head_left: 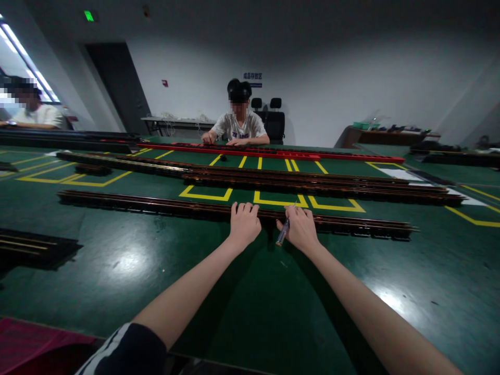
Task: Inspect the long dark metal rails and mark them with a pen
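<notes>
A long dark rail (156, 203) with coppery edges lies crosswise on the green table in front of me. My left hand (244, 225) is closed over the rail near its middle, fingers curled across the far edge. To its right, my right hand (300, 227) rests against the same rail. Between its thumb and fingers it grips a slim screwdriver-like tool (283, 233) with a translucent handle that points down towards me. The tool's thin tip shows only faintly above the fingers. Part of the rail is hidden under both hands.
Behind the rail lies a bundle of similar rails (312, 182) across yellow tape marks. Farther back is a long red strip (273, 152), where a co-worker (240, 125) sits. More dark strips (35, 247) lie at the left. A second person (37, 112) sits far left.
</notes>
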Demonstrator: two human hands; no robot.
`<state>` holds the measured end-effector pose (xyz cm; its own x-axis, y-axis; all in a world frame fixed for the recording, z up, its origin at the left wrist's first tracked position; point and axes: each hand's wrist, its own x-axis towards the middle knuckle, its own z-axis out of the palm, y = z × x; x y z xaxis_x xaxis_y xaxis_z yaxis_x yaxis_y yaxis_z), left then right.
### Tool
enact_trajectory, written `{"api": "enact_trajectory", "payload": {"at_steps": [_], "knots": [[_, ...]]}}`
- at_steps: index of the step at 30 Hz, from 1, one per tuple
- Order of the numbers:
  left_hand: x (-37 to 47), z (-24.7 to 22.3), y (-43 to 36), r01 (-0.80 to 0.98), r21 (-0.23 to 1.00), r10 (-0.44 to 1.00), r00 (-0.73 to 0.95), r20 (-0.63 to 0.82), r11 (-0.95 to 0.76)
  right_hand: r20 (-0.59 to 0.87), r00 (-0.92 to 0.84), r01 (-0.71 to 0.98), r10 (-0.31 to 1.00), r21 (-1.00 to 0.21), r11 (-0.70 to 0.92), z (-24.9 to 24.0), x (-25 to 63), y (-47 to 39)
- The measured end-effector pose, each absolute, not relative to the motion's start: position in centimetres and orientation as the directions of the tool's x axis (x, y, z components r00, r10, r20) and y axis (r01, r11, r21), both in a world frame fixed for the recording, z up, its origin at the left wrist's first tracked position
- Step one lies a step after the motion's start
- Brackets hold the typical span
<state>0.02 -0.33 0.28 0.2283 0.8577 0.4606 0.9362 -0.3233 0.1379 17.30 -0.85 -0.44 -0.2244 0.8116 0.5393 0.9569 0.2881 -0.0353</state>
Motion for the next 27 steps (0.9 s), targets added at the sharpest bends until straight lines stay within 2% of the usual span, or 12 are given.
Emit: {"api": "enact_trajectory", "payload": {"at_steps": [6, 16, 21, 27], "knots": [[0.05, 0.31, -0.36, 0.935, 0.153, 0.86, 0.218, 0.461, -0.32, 0.544, -0.2, 0.959, 0.815, -0.062, 0.276, -0.12, 16.78, -1.0], [-0.09, 0.06, -0.17, 0.936, 0.148, 0.859, 0.219, 0.463, -0.319, 0.54, -0.234, 0.933, 0.809, -0.11, 0.343, -0.21, 17.59, -1.21], [-0.09, 0.21, -0.28, 0.938, 0.14, 0.861, 0.221, 0.458, -0.316, 0.578, -0.273, 0.917, 0.769, -0.086, 0.39, -0.2, 17.43, -1.26], [0.0, 0.2, -0.21, 0.941, 0.133, 0.858, 0.218, 0.465, -0.311, 0.537, -0.207, 0.956, 0.818, -0.065, 0.284, -0.24, 16.91, -1.16]]}}
